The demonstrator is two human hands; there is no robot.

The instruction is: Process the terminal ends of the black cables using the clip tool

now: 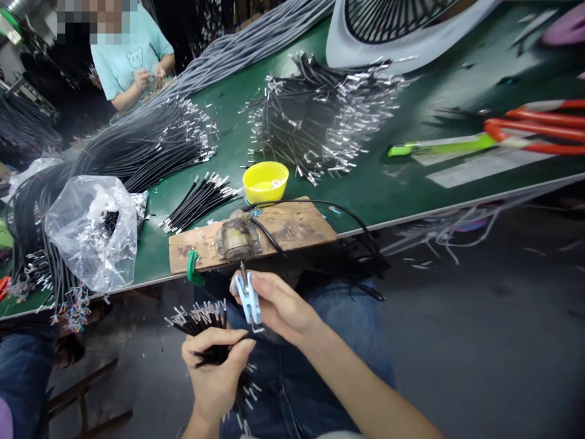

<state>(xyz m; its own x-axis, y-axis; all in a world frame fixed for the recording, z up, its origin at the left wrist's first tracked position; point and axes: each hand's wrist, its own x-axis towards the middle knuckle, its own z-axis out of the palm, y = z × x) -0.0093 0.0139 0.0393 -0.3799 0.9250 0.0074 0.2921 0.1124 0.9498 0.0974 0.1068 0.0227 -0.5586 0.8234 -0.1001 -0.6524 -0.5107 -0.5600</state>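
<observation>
My left hand [214,366] is closed round a bundle of short black cables [201,320] with bare silvery ends, which stick out above and below the fist. Between its thumb and forefinger a dark cable end points right. My right hand [278,305] grips a light blue clothespin [249,299] set along the thin metal shaft of a small motor [238,236]. A short silvery tip [258,330] shows at the clothespin's lower end; what it belongs to, I cannot tell. The motor sits on a wooden board [297,225] at the table edge.
Beside the board are a yellow bowl [265,183], a green clamp [194,268] and a small pile of black cables [201,201]. Larger cable heaps [320,116], a plastic bag [91,231], orange-handled pliers [539,128] and a fan [397,30] lie around. A co-worker [132,58] sits across the table.
</observation>
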